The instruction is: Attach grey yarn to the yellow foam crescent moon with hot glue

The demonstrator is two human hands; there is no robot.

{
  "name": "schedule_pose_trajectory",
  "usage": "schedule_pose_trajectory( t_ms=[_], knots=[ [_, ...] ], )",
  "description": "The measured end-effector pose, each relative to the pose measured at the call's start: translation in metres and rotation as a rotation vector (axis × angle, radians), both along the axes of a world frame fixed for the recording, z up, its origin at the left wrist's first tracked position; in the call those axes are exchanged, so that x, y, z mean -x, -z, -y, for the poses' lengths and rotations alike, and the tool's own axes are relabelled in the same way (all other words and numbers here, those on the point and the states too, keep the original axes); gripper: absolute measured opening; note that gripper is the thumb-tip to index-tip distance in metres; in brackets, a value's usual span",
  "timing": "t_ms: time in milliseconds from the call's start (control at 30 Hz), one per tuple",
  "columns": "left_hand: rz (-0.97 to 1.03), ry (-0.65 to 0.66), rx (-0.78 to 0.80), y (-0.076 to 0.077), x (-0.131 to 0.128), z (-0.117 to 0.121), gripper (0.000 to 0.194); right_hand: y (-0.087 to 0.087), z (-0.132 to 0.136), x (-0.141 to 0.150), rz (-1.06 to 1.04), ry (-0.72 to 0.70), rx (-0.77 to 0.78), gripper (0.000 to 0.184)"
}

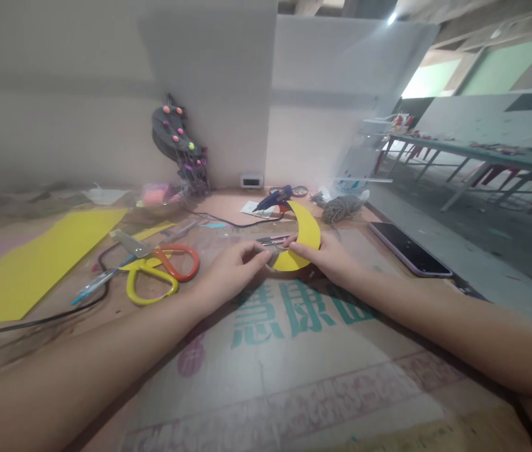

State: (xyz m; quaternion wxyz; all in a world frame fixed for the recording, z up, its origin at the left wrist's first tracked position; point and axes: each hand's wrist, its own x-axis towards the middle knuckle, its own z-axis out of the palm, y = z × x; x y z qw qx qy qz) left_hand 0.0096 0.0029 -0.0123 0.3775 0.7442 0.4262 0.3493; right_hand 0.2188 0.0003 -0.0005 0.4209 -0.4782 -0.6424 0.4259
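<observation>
A crescent cut from yellow card [311, 233] is held up over the middle of the table. My right hand [334, 258] grips its outer curve, thumb on the front and fingers behind. At the crescent's lower left tip, my left hand [242, 267] is closed in a pinch; a thin greyish strip shows by its fingertips, too small to name surely. Just beyond the crescent lies a blue hot glue gun [275, 198]. Scissors [162, 270] with one orange and one yellow handle rest left of my left hand.
A yellow card sheet [44, 263] and a pen [100, 282] lie at left. Grey yarn [341, 208] and a phone [409, 248] are at right. A small digital clock [251, 181] stands by the wall, near a grey crescent decoration [171, 135]. Black cords cross the table.
</observation>
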Motion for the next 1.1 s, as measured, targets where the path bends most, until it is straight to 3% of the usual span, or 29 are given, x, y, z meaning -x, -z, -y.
schedule_pose_trajectory(
  t_ms=[100,300,567,700,767,967,1100],
  knots=[
    [0.019,0.012,-0.006,-0.001,-0.001,0.000,0.031,0.001,-0.002,-0.001,-0.041,0.010,0.099,0.036],
    [0.193,-0.028,0.065,-0.004,-0.001,-0.003,0.037,0.001,0.000,-0.001,-0.126,-0.101,0.120,0.041],
    [0.024,0.200,-0.024,-0.007,-0.001,0.004,0.028,-0.001,0.006,0.002,-0.064,-0.253,0.183,0.036],
    [0.045,0.216,0.105,-0.004,0.000,0.004,0.024,-0.002,0.007,0.004,-0.044,-0.268,0.187,0.034],
    [0.060,0.170,0.155,-0.003,0.000,0.003,0.026,-0.003,0.007,0.005,-0.033,-0.262,0.182,0.032],
    [0.135,-0.149,0.080,-0.005,0.002,-0.004,0.026,-0.004,0.007,0.003,0.015,-0.286,0.206,0.026],
    [0.254,-0.222,0.087,-0.003,0.003,-0.008,0.028,-0.004,0.007,0.004,-0.003,-0.296,0.198,0.026]
  ],
)
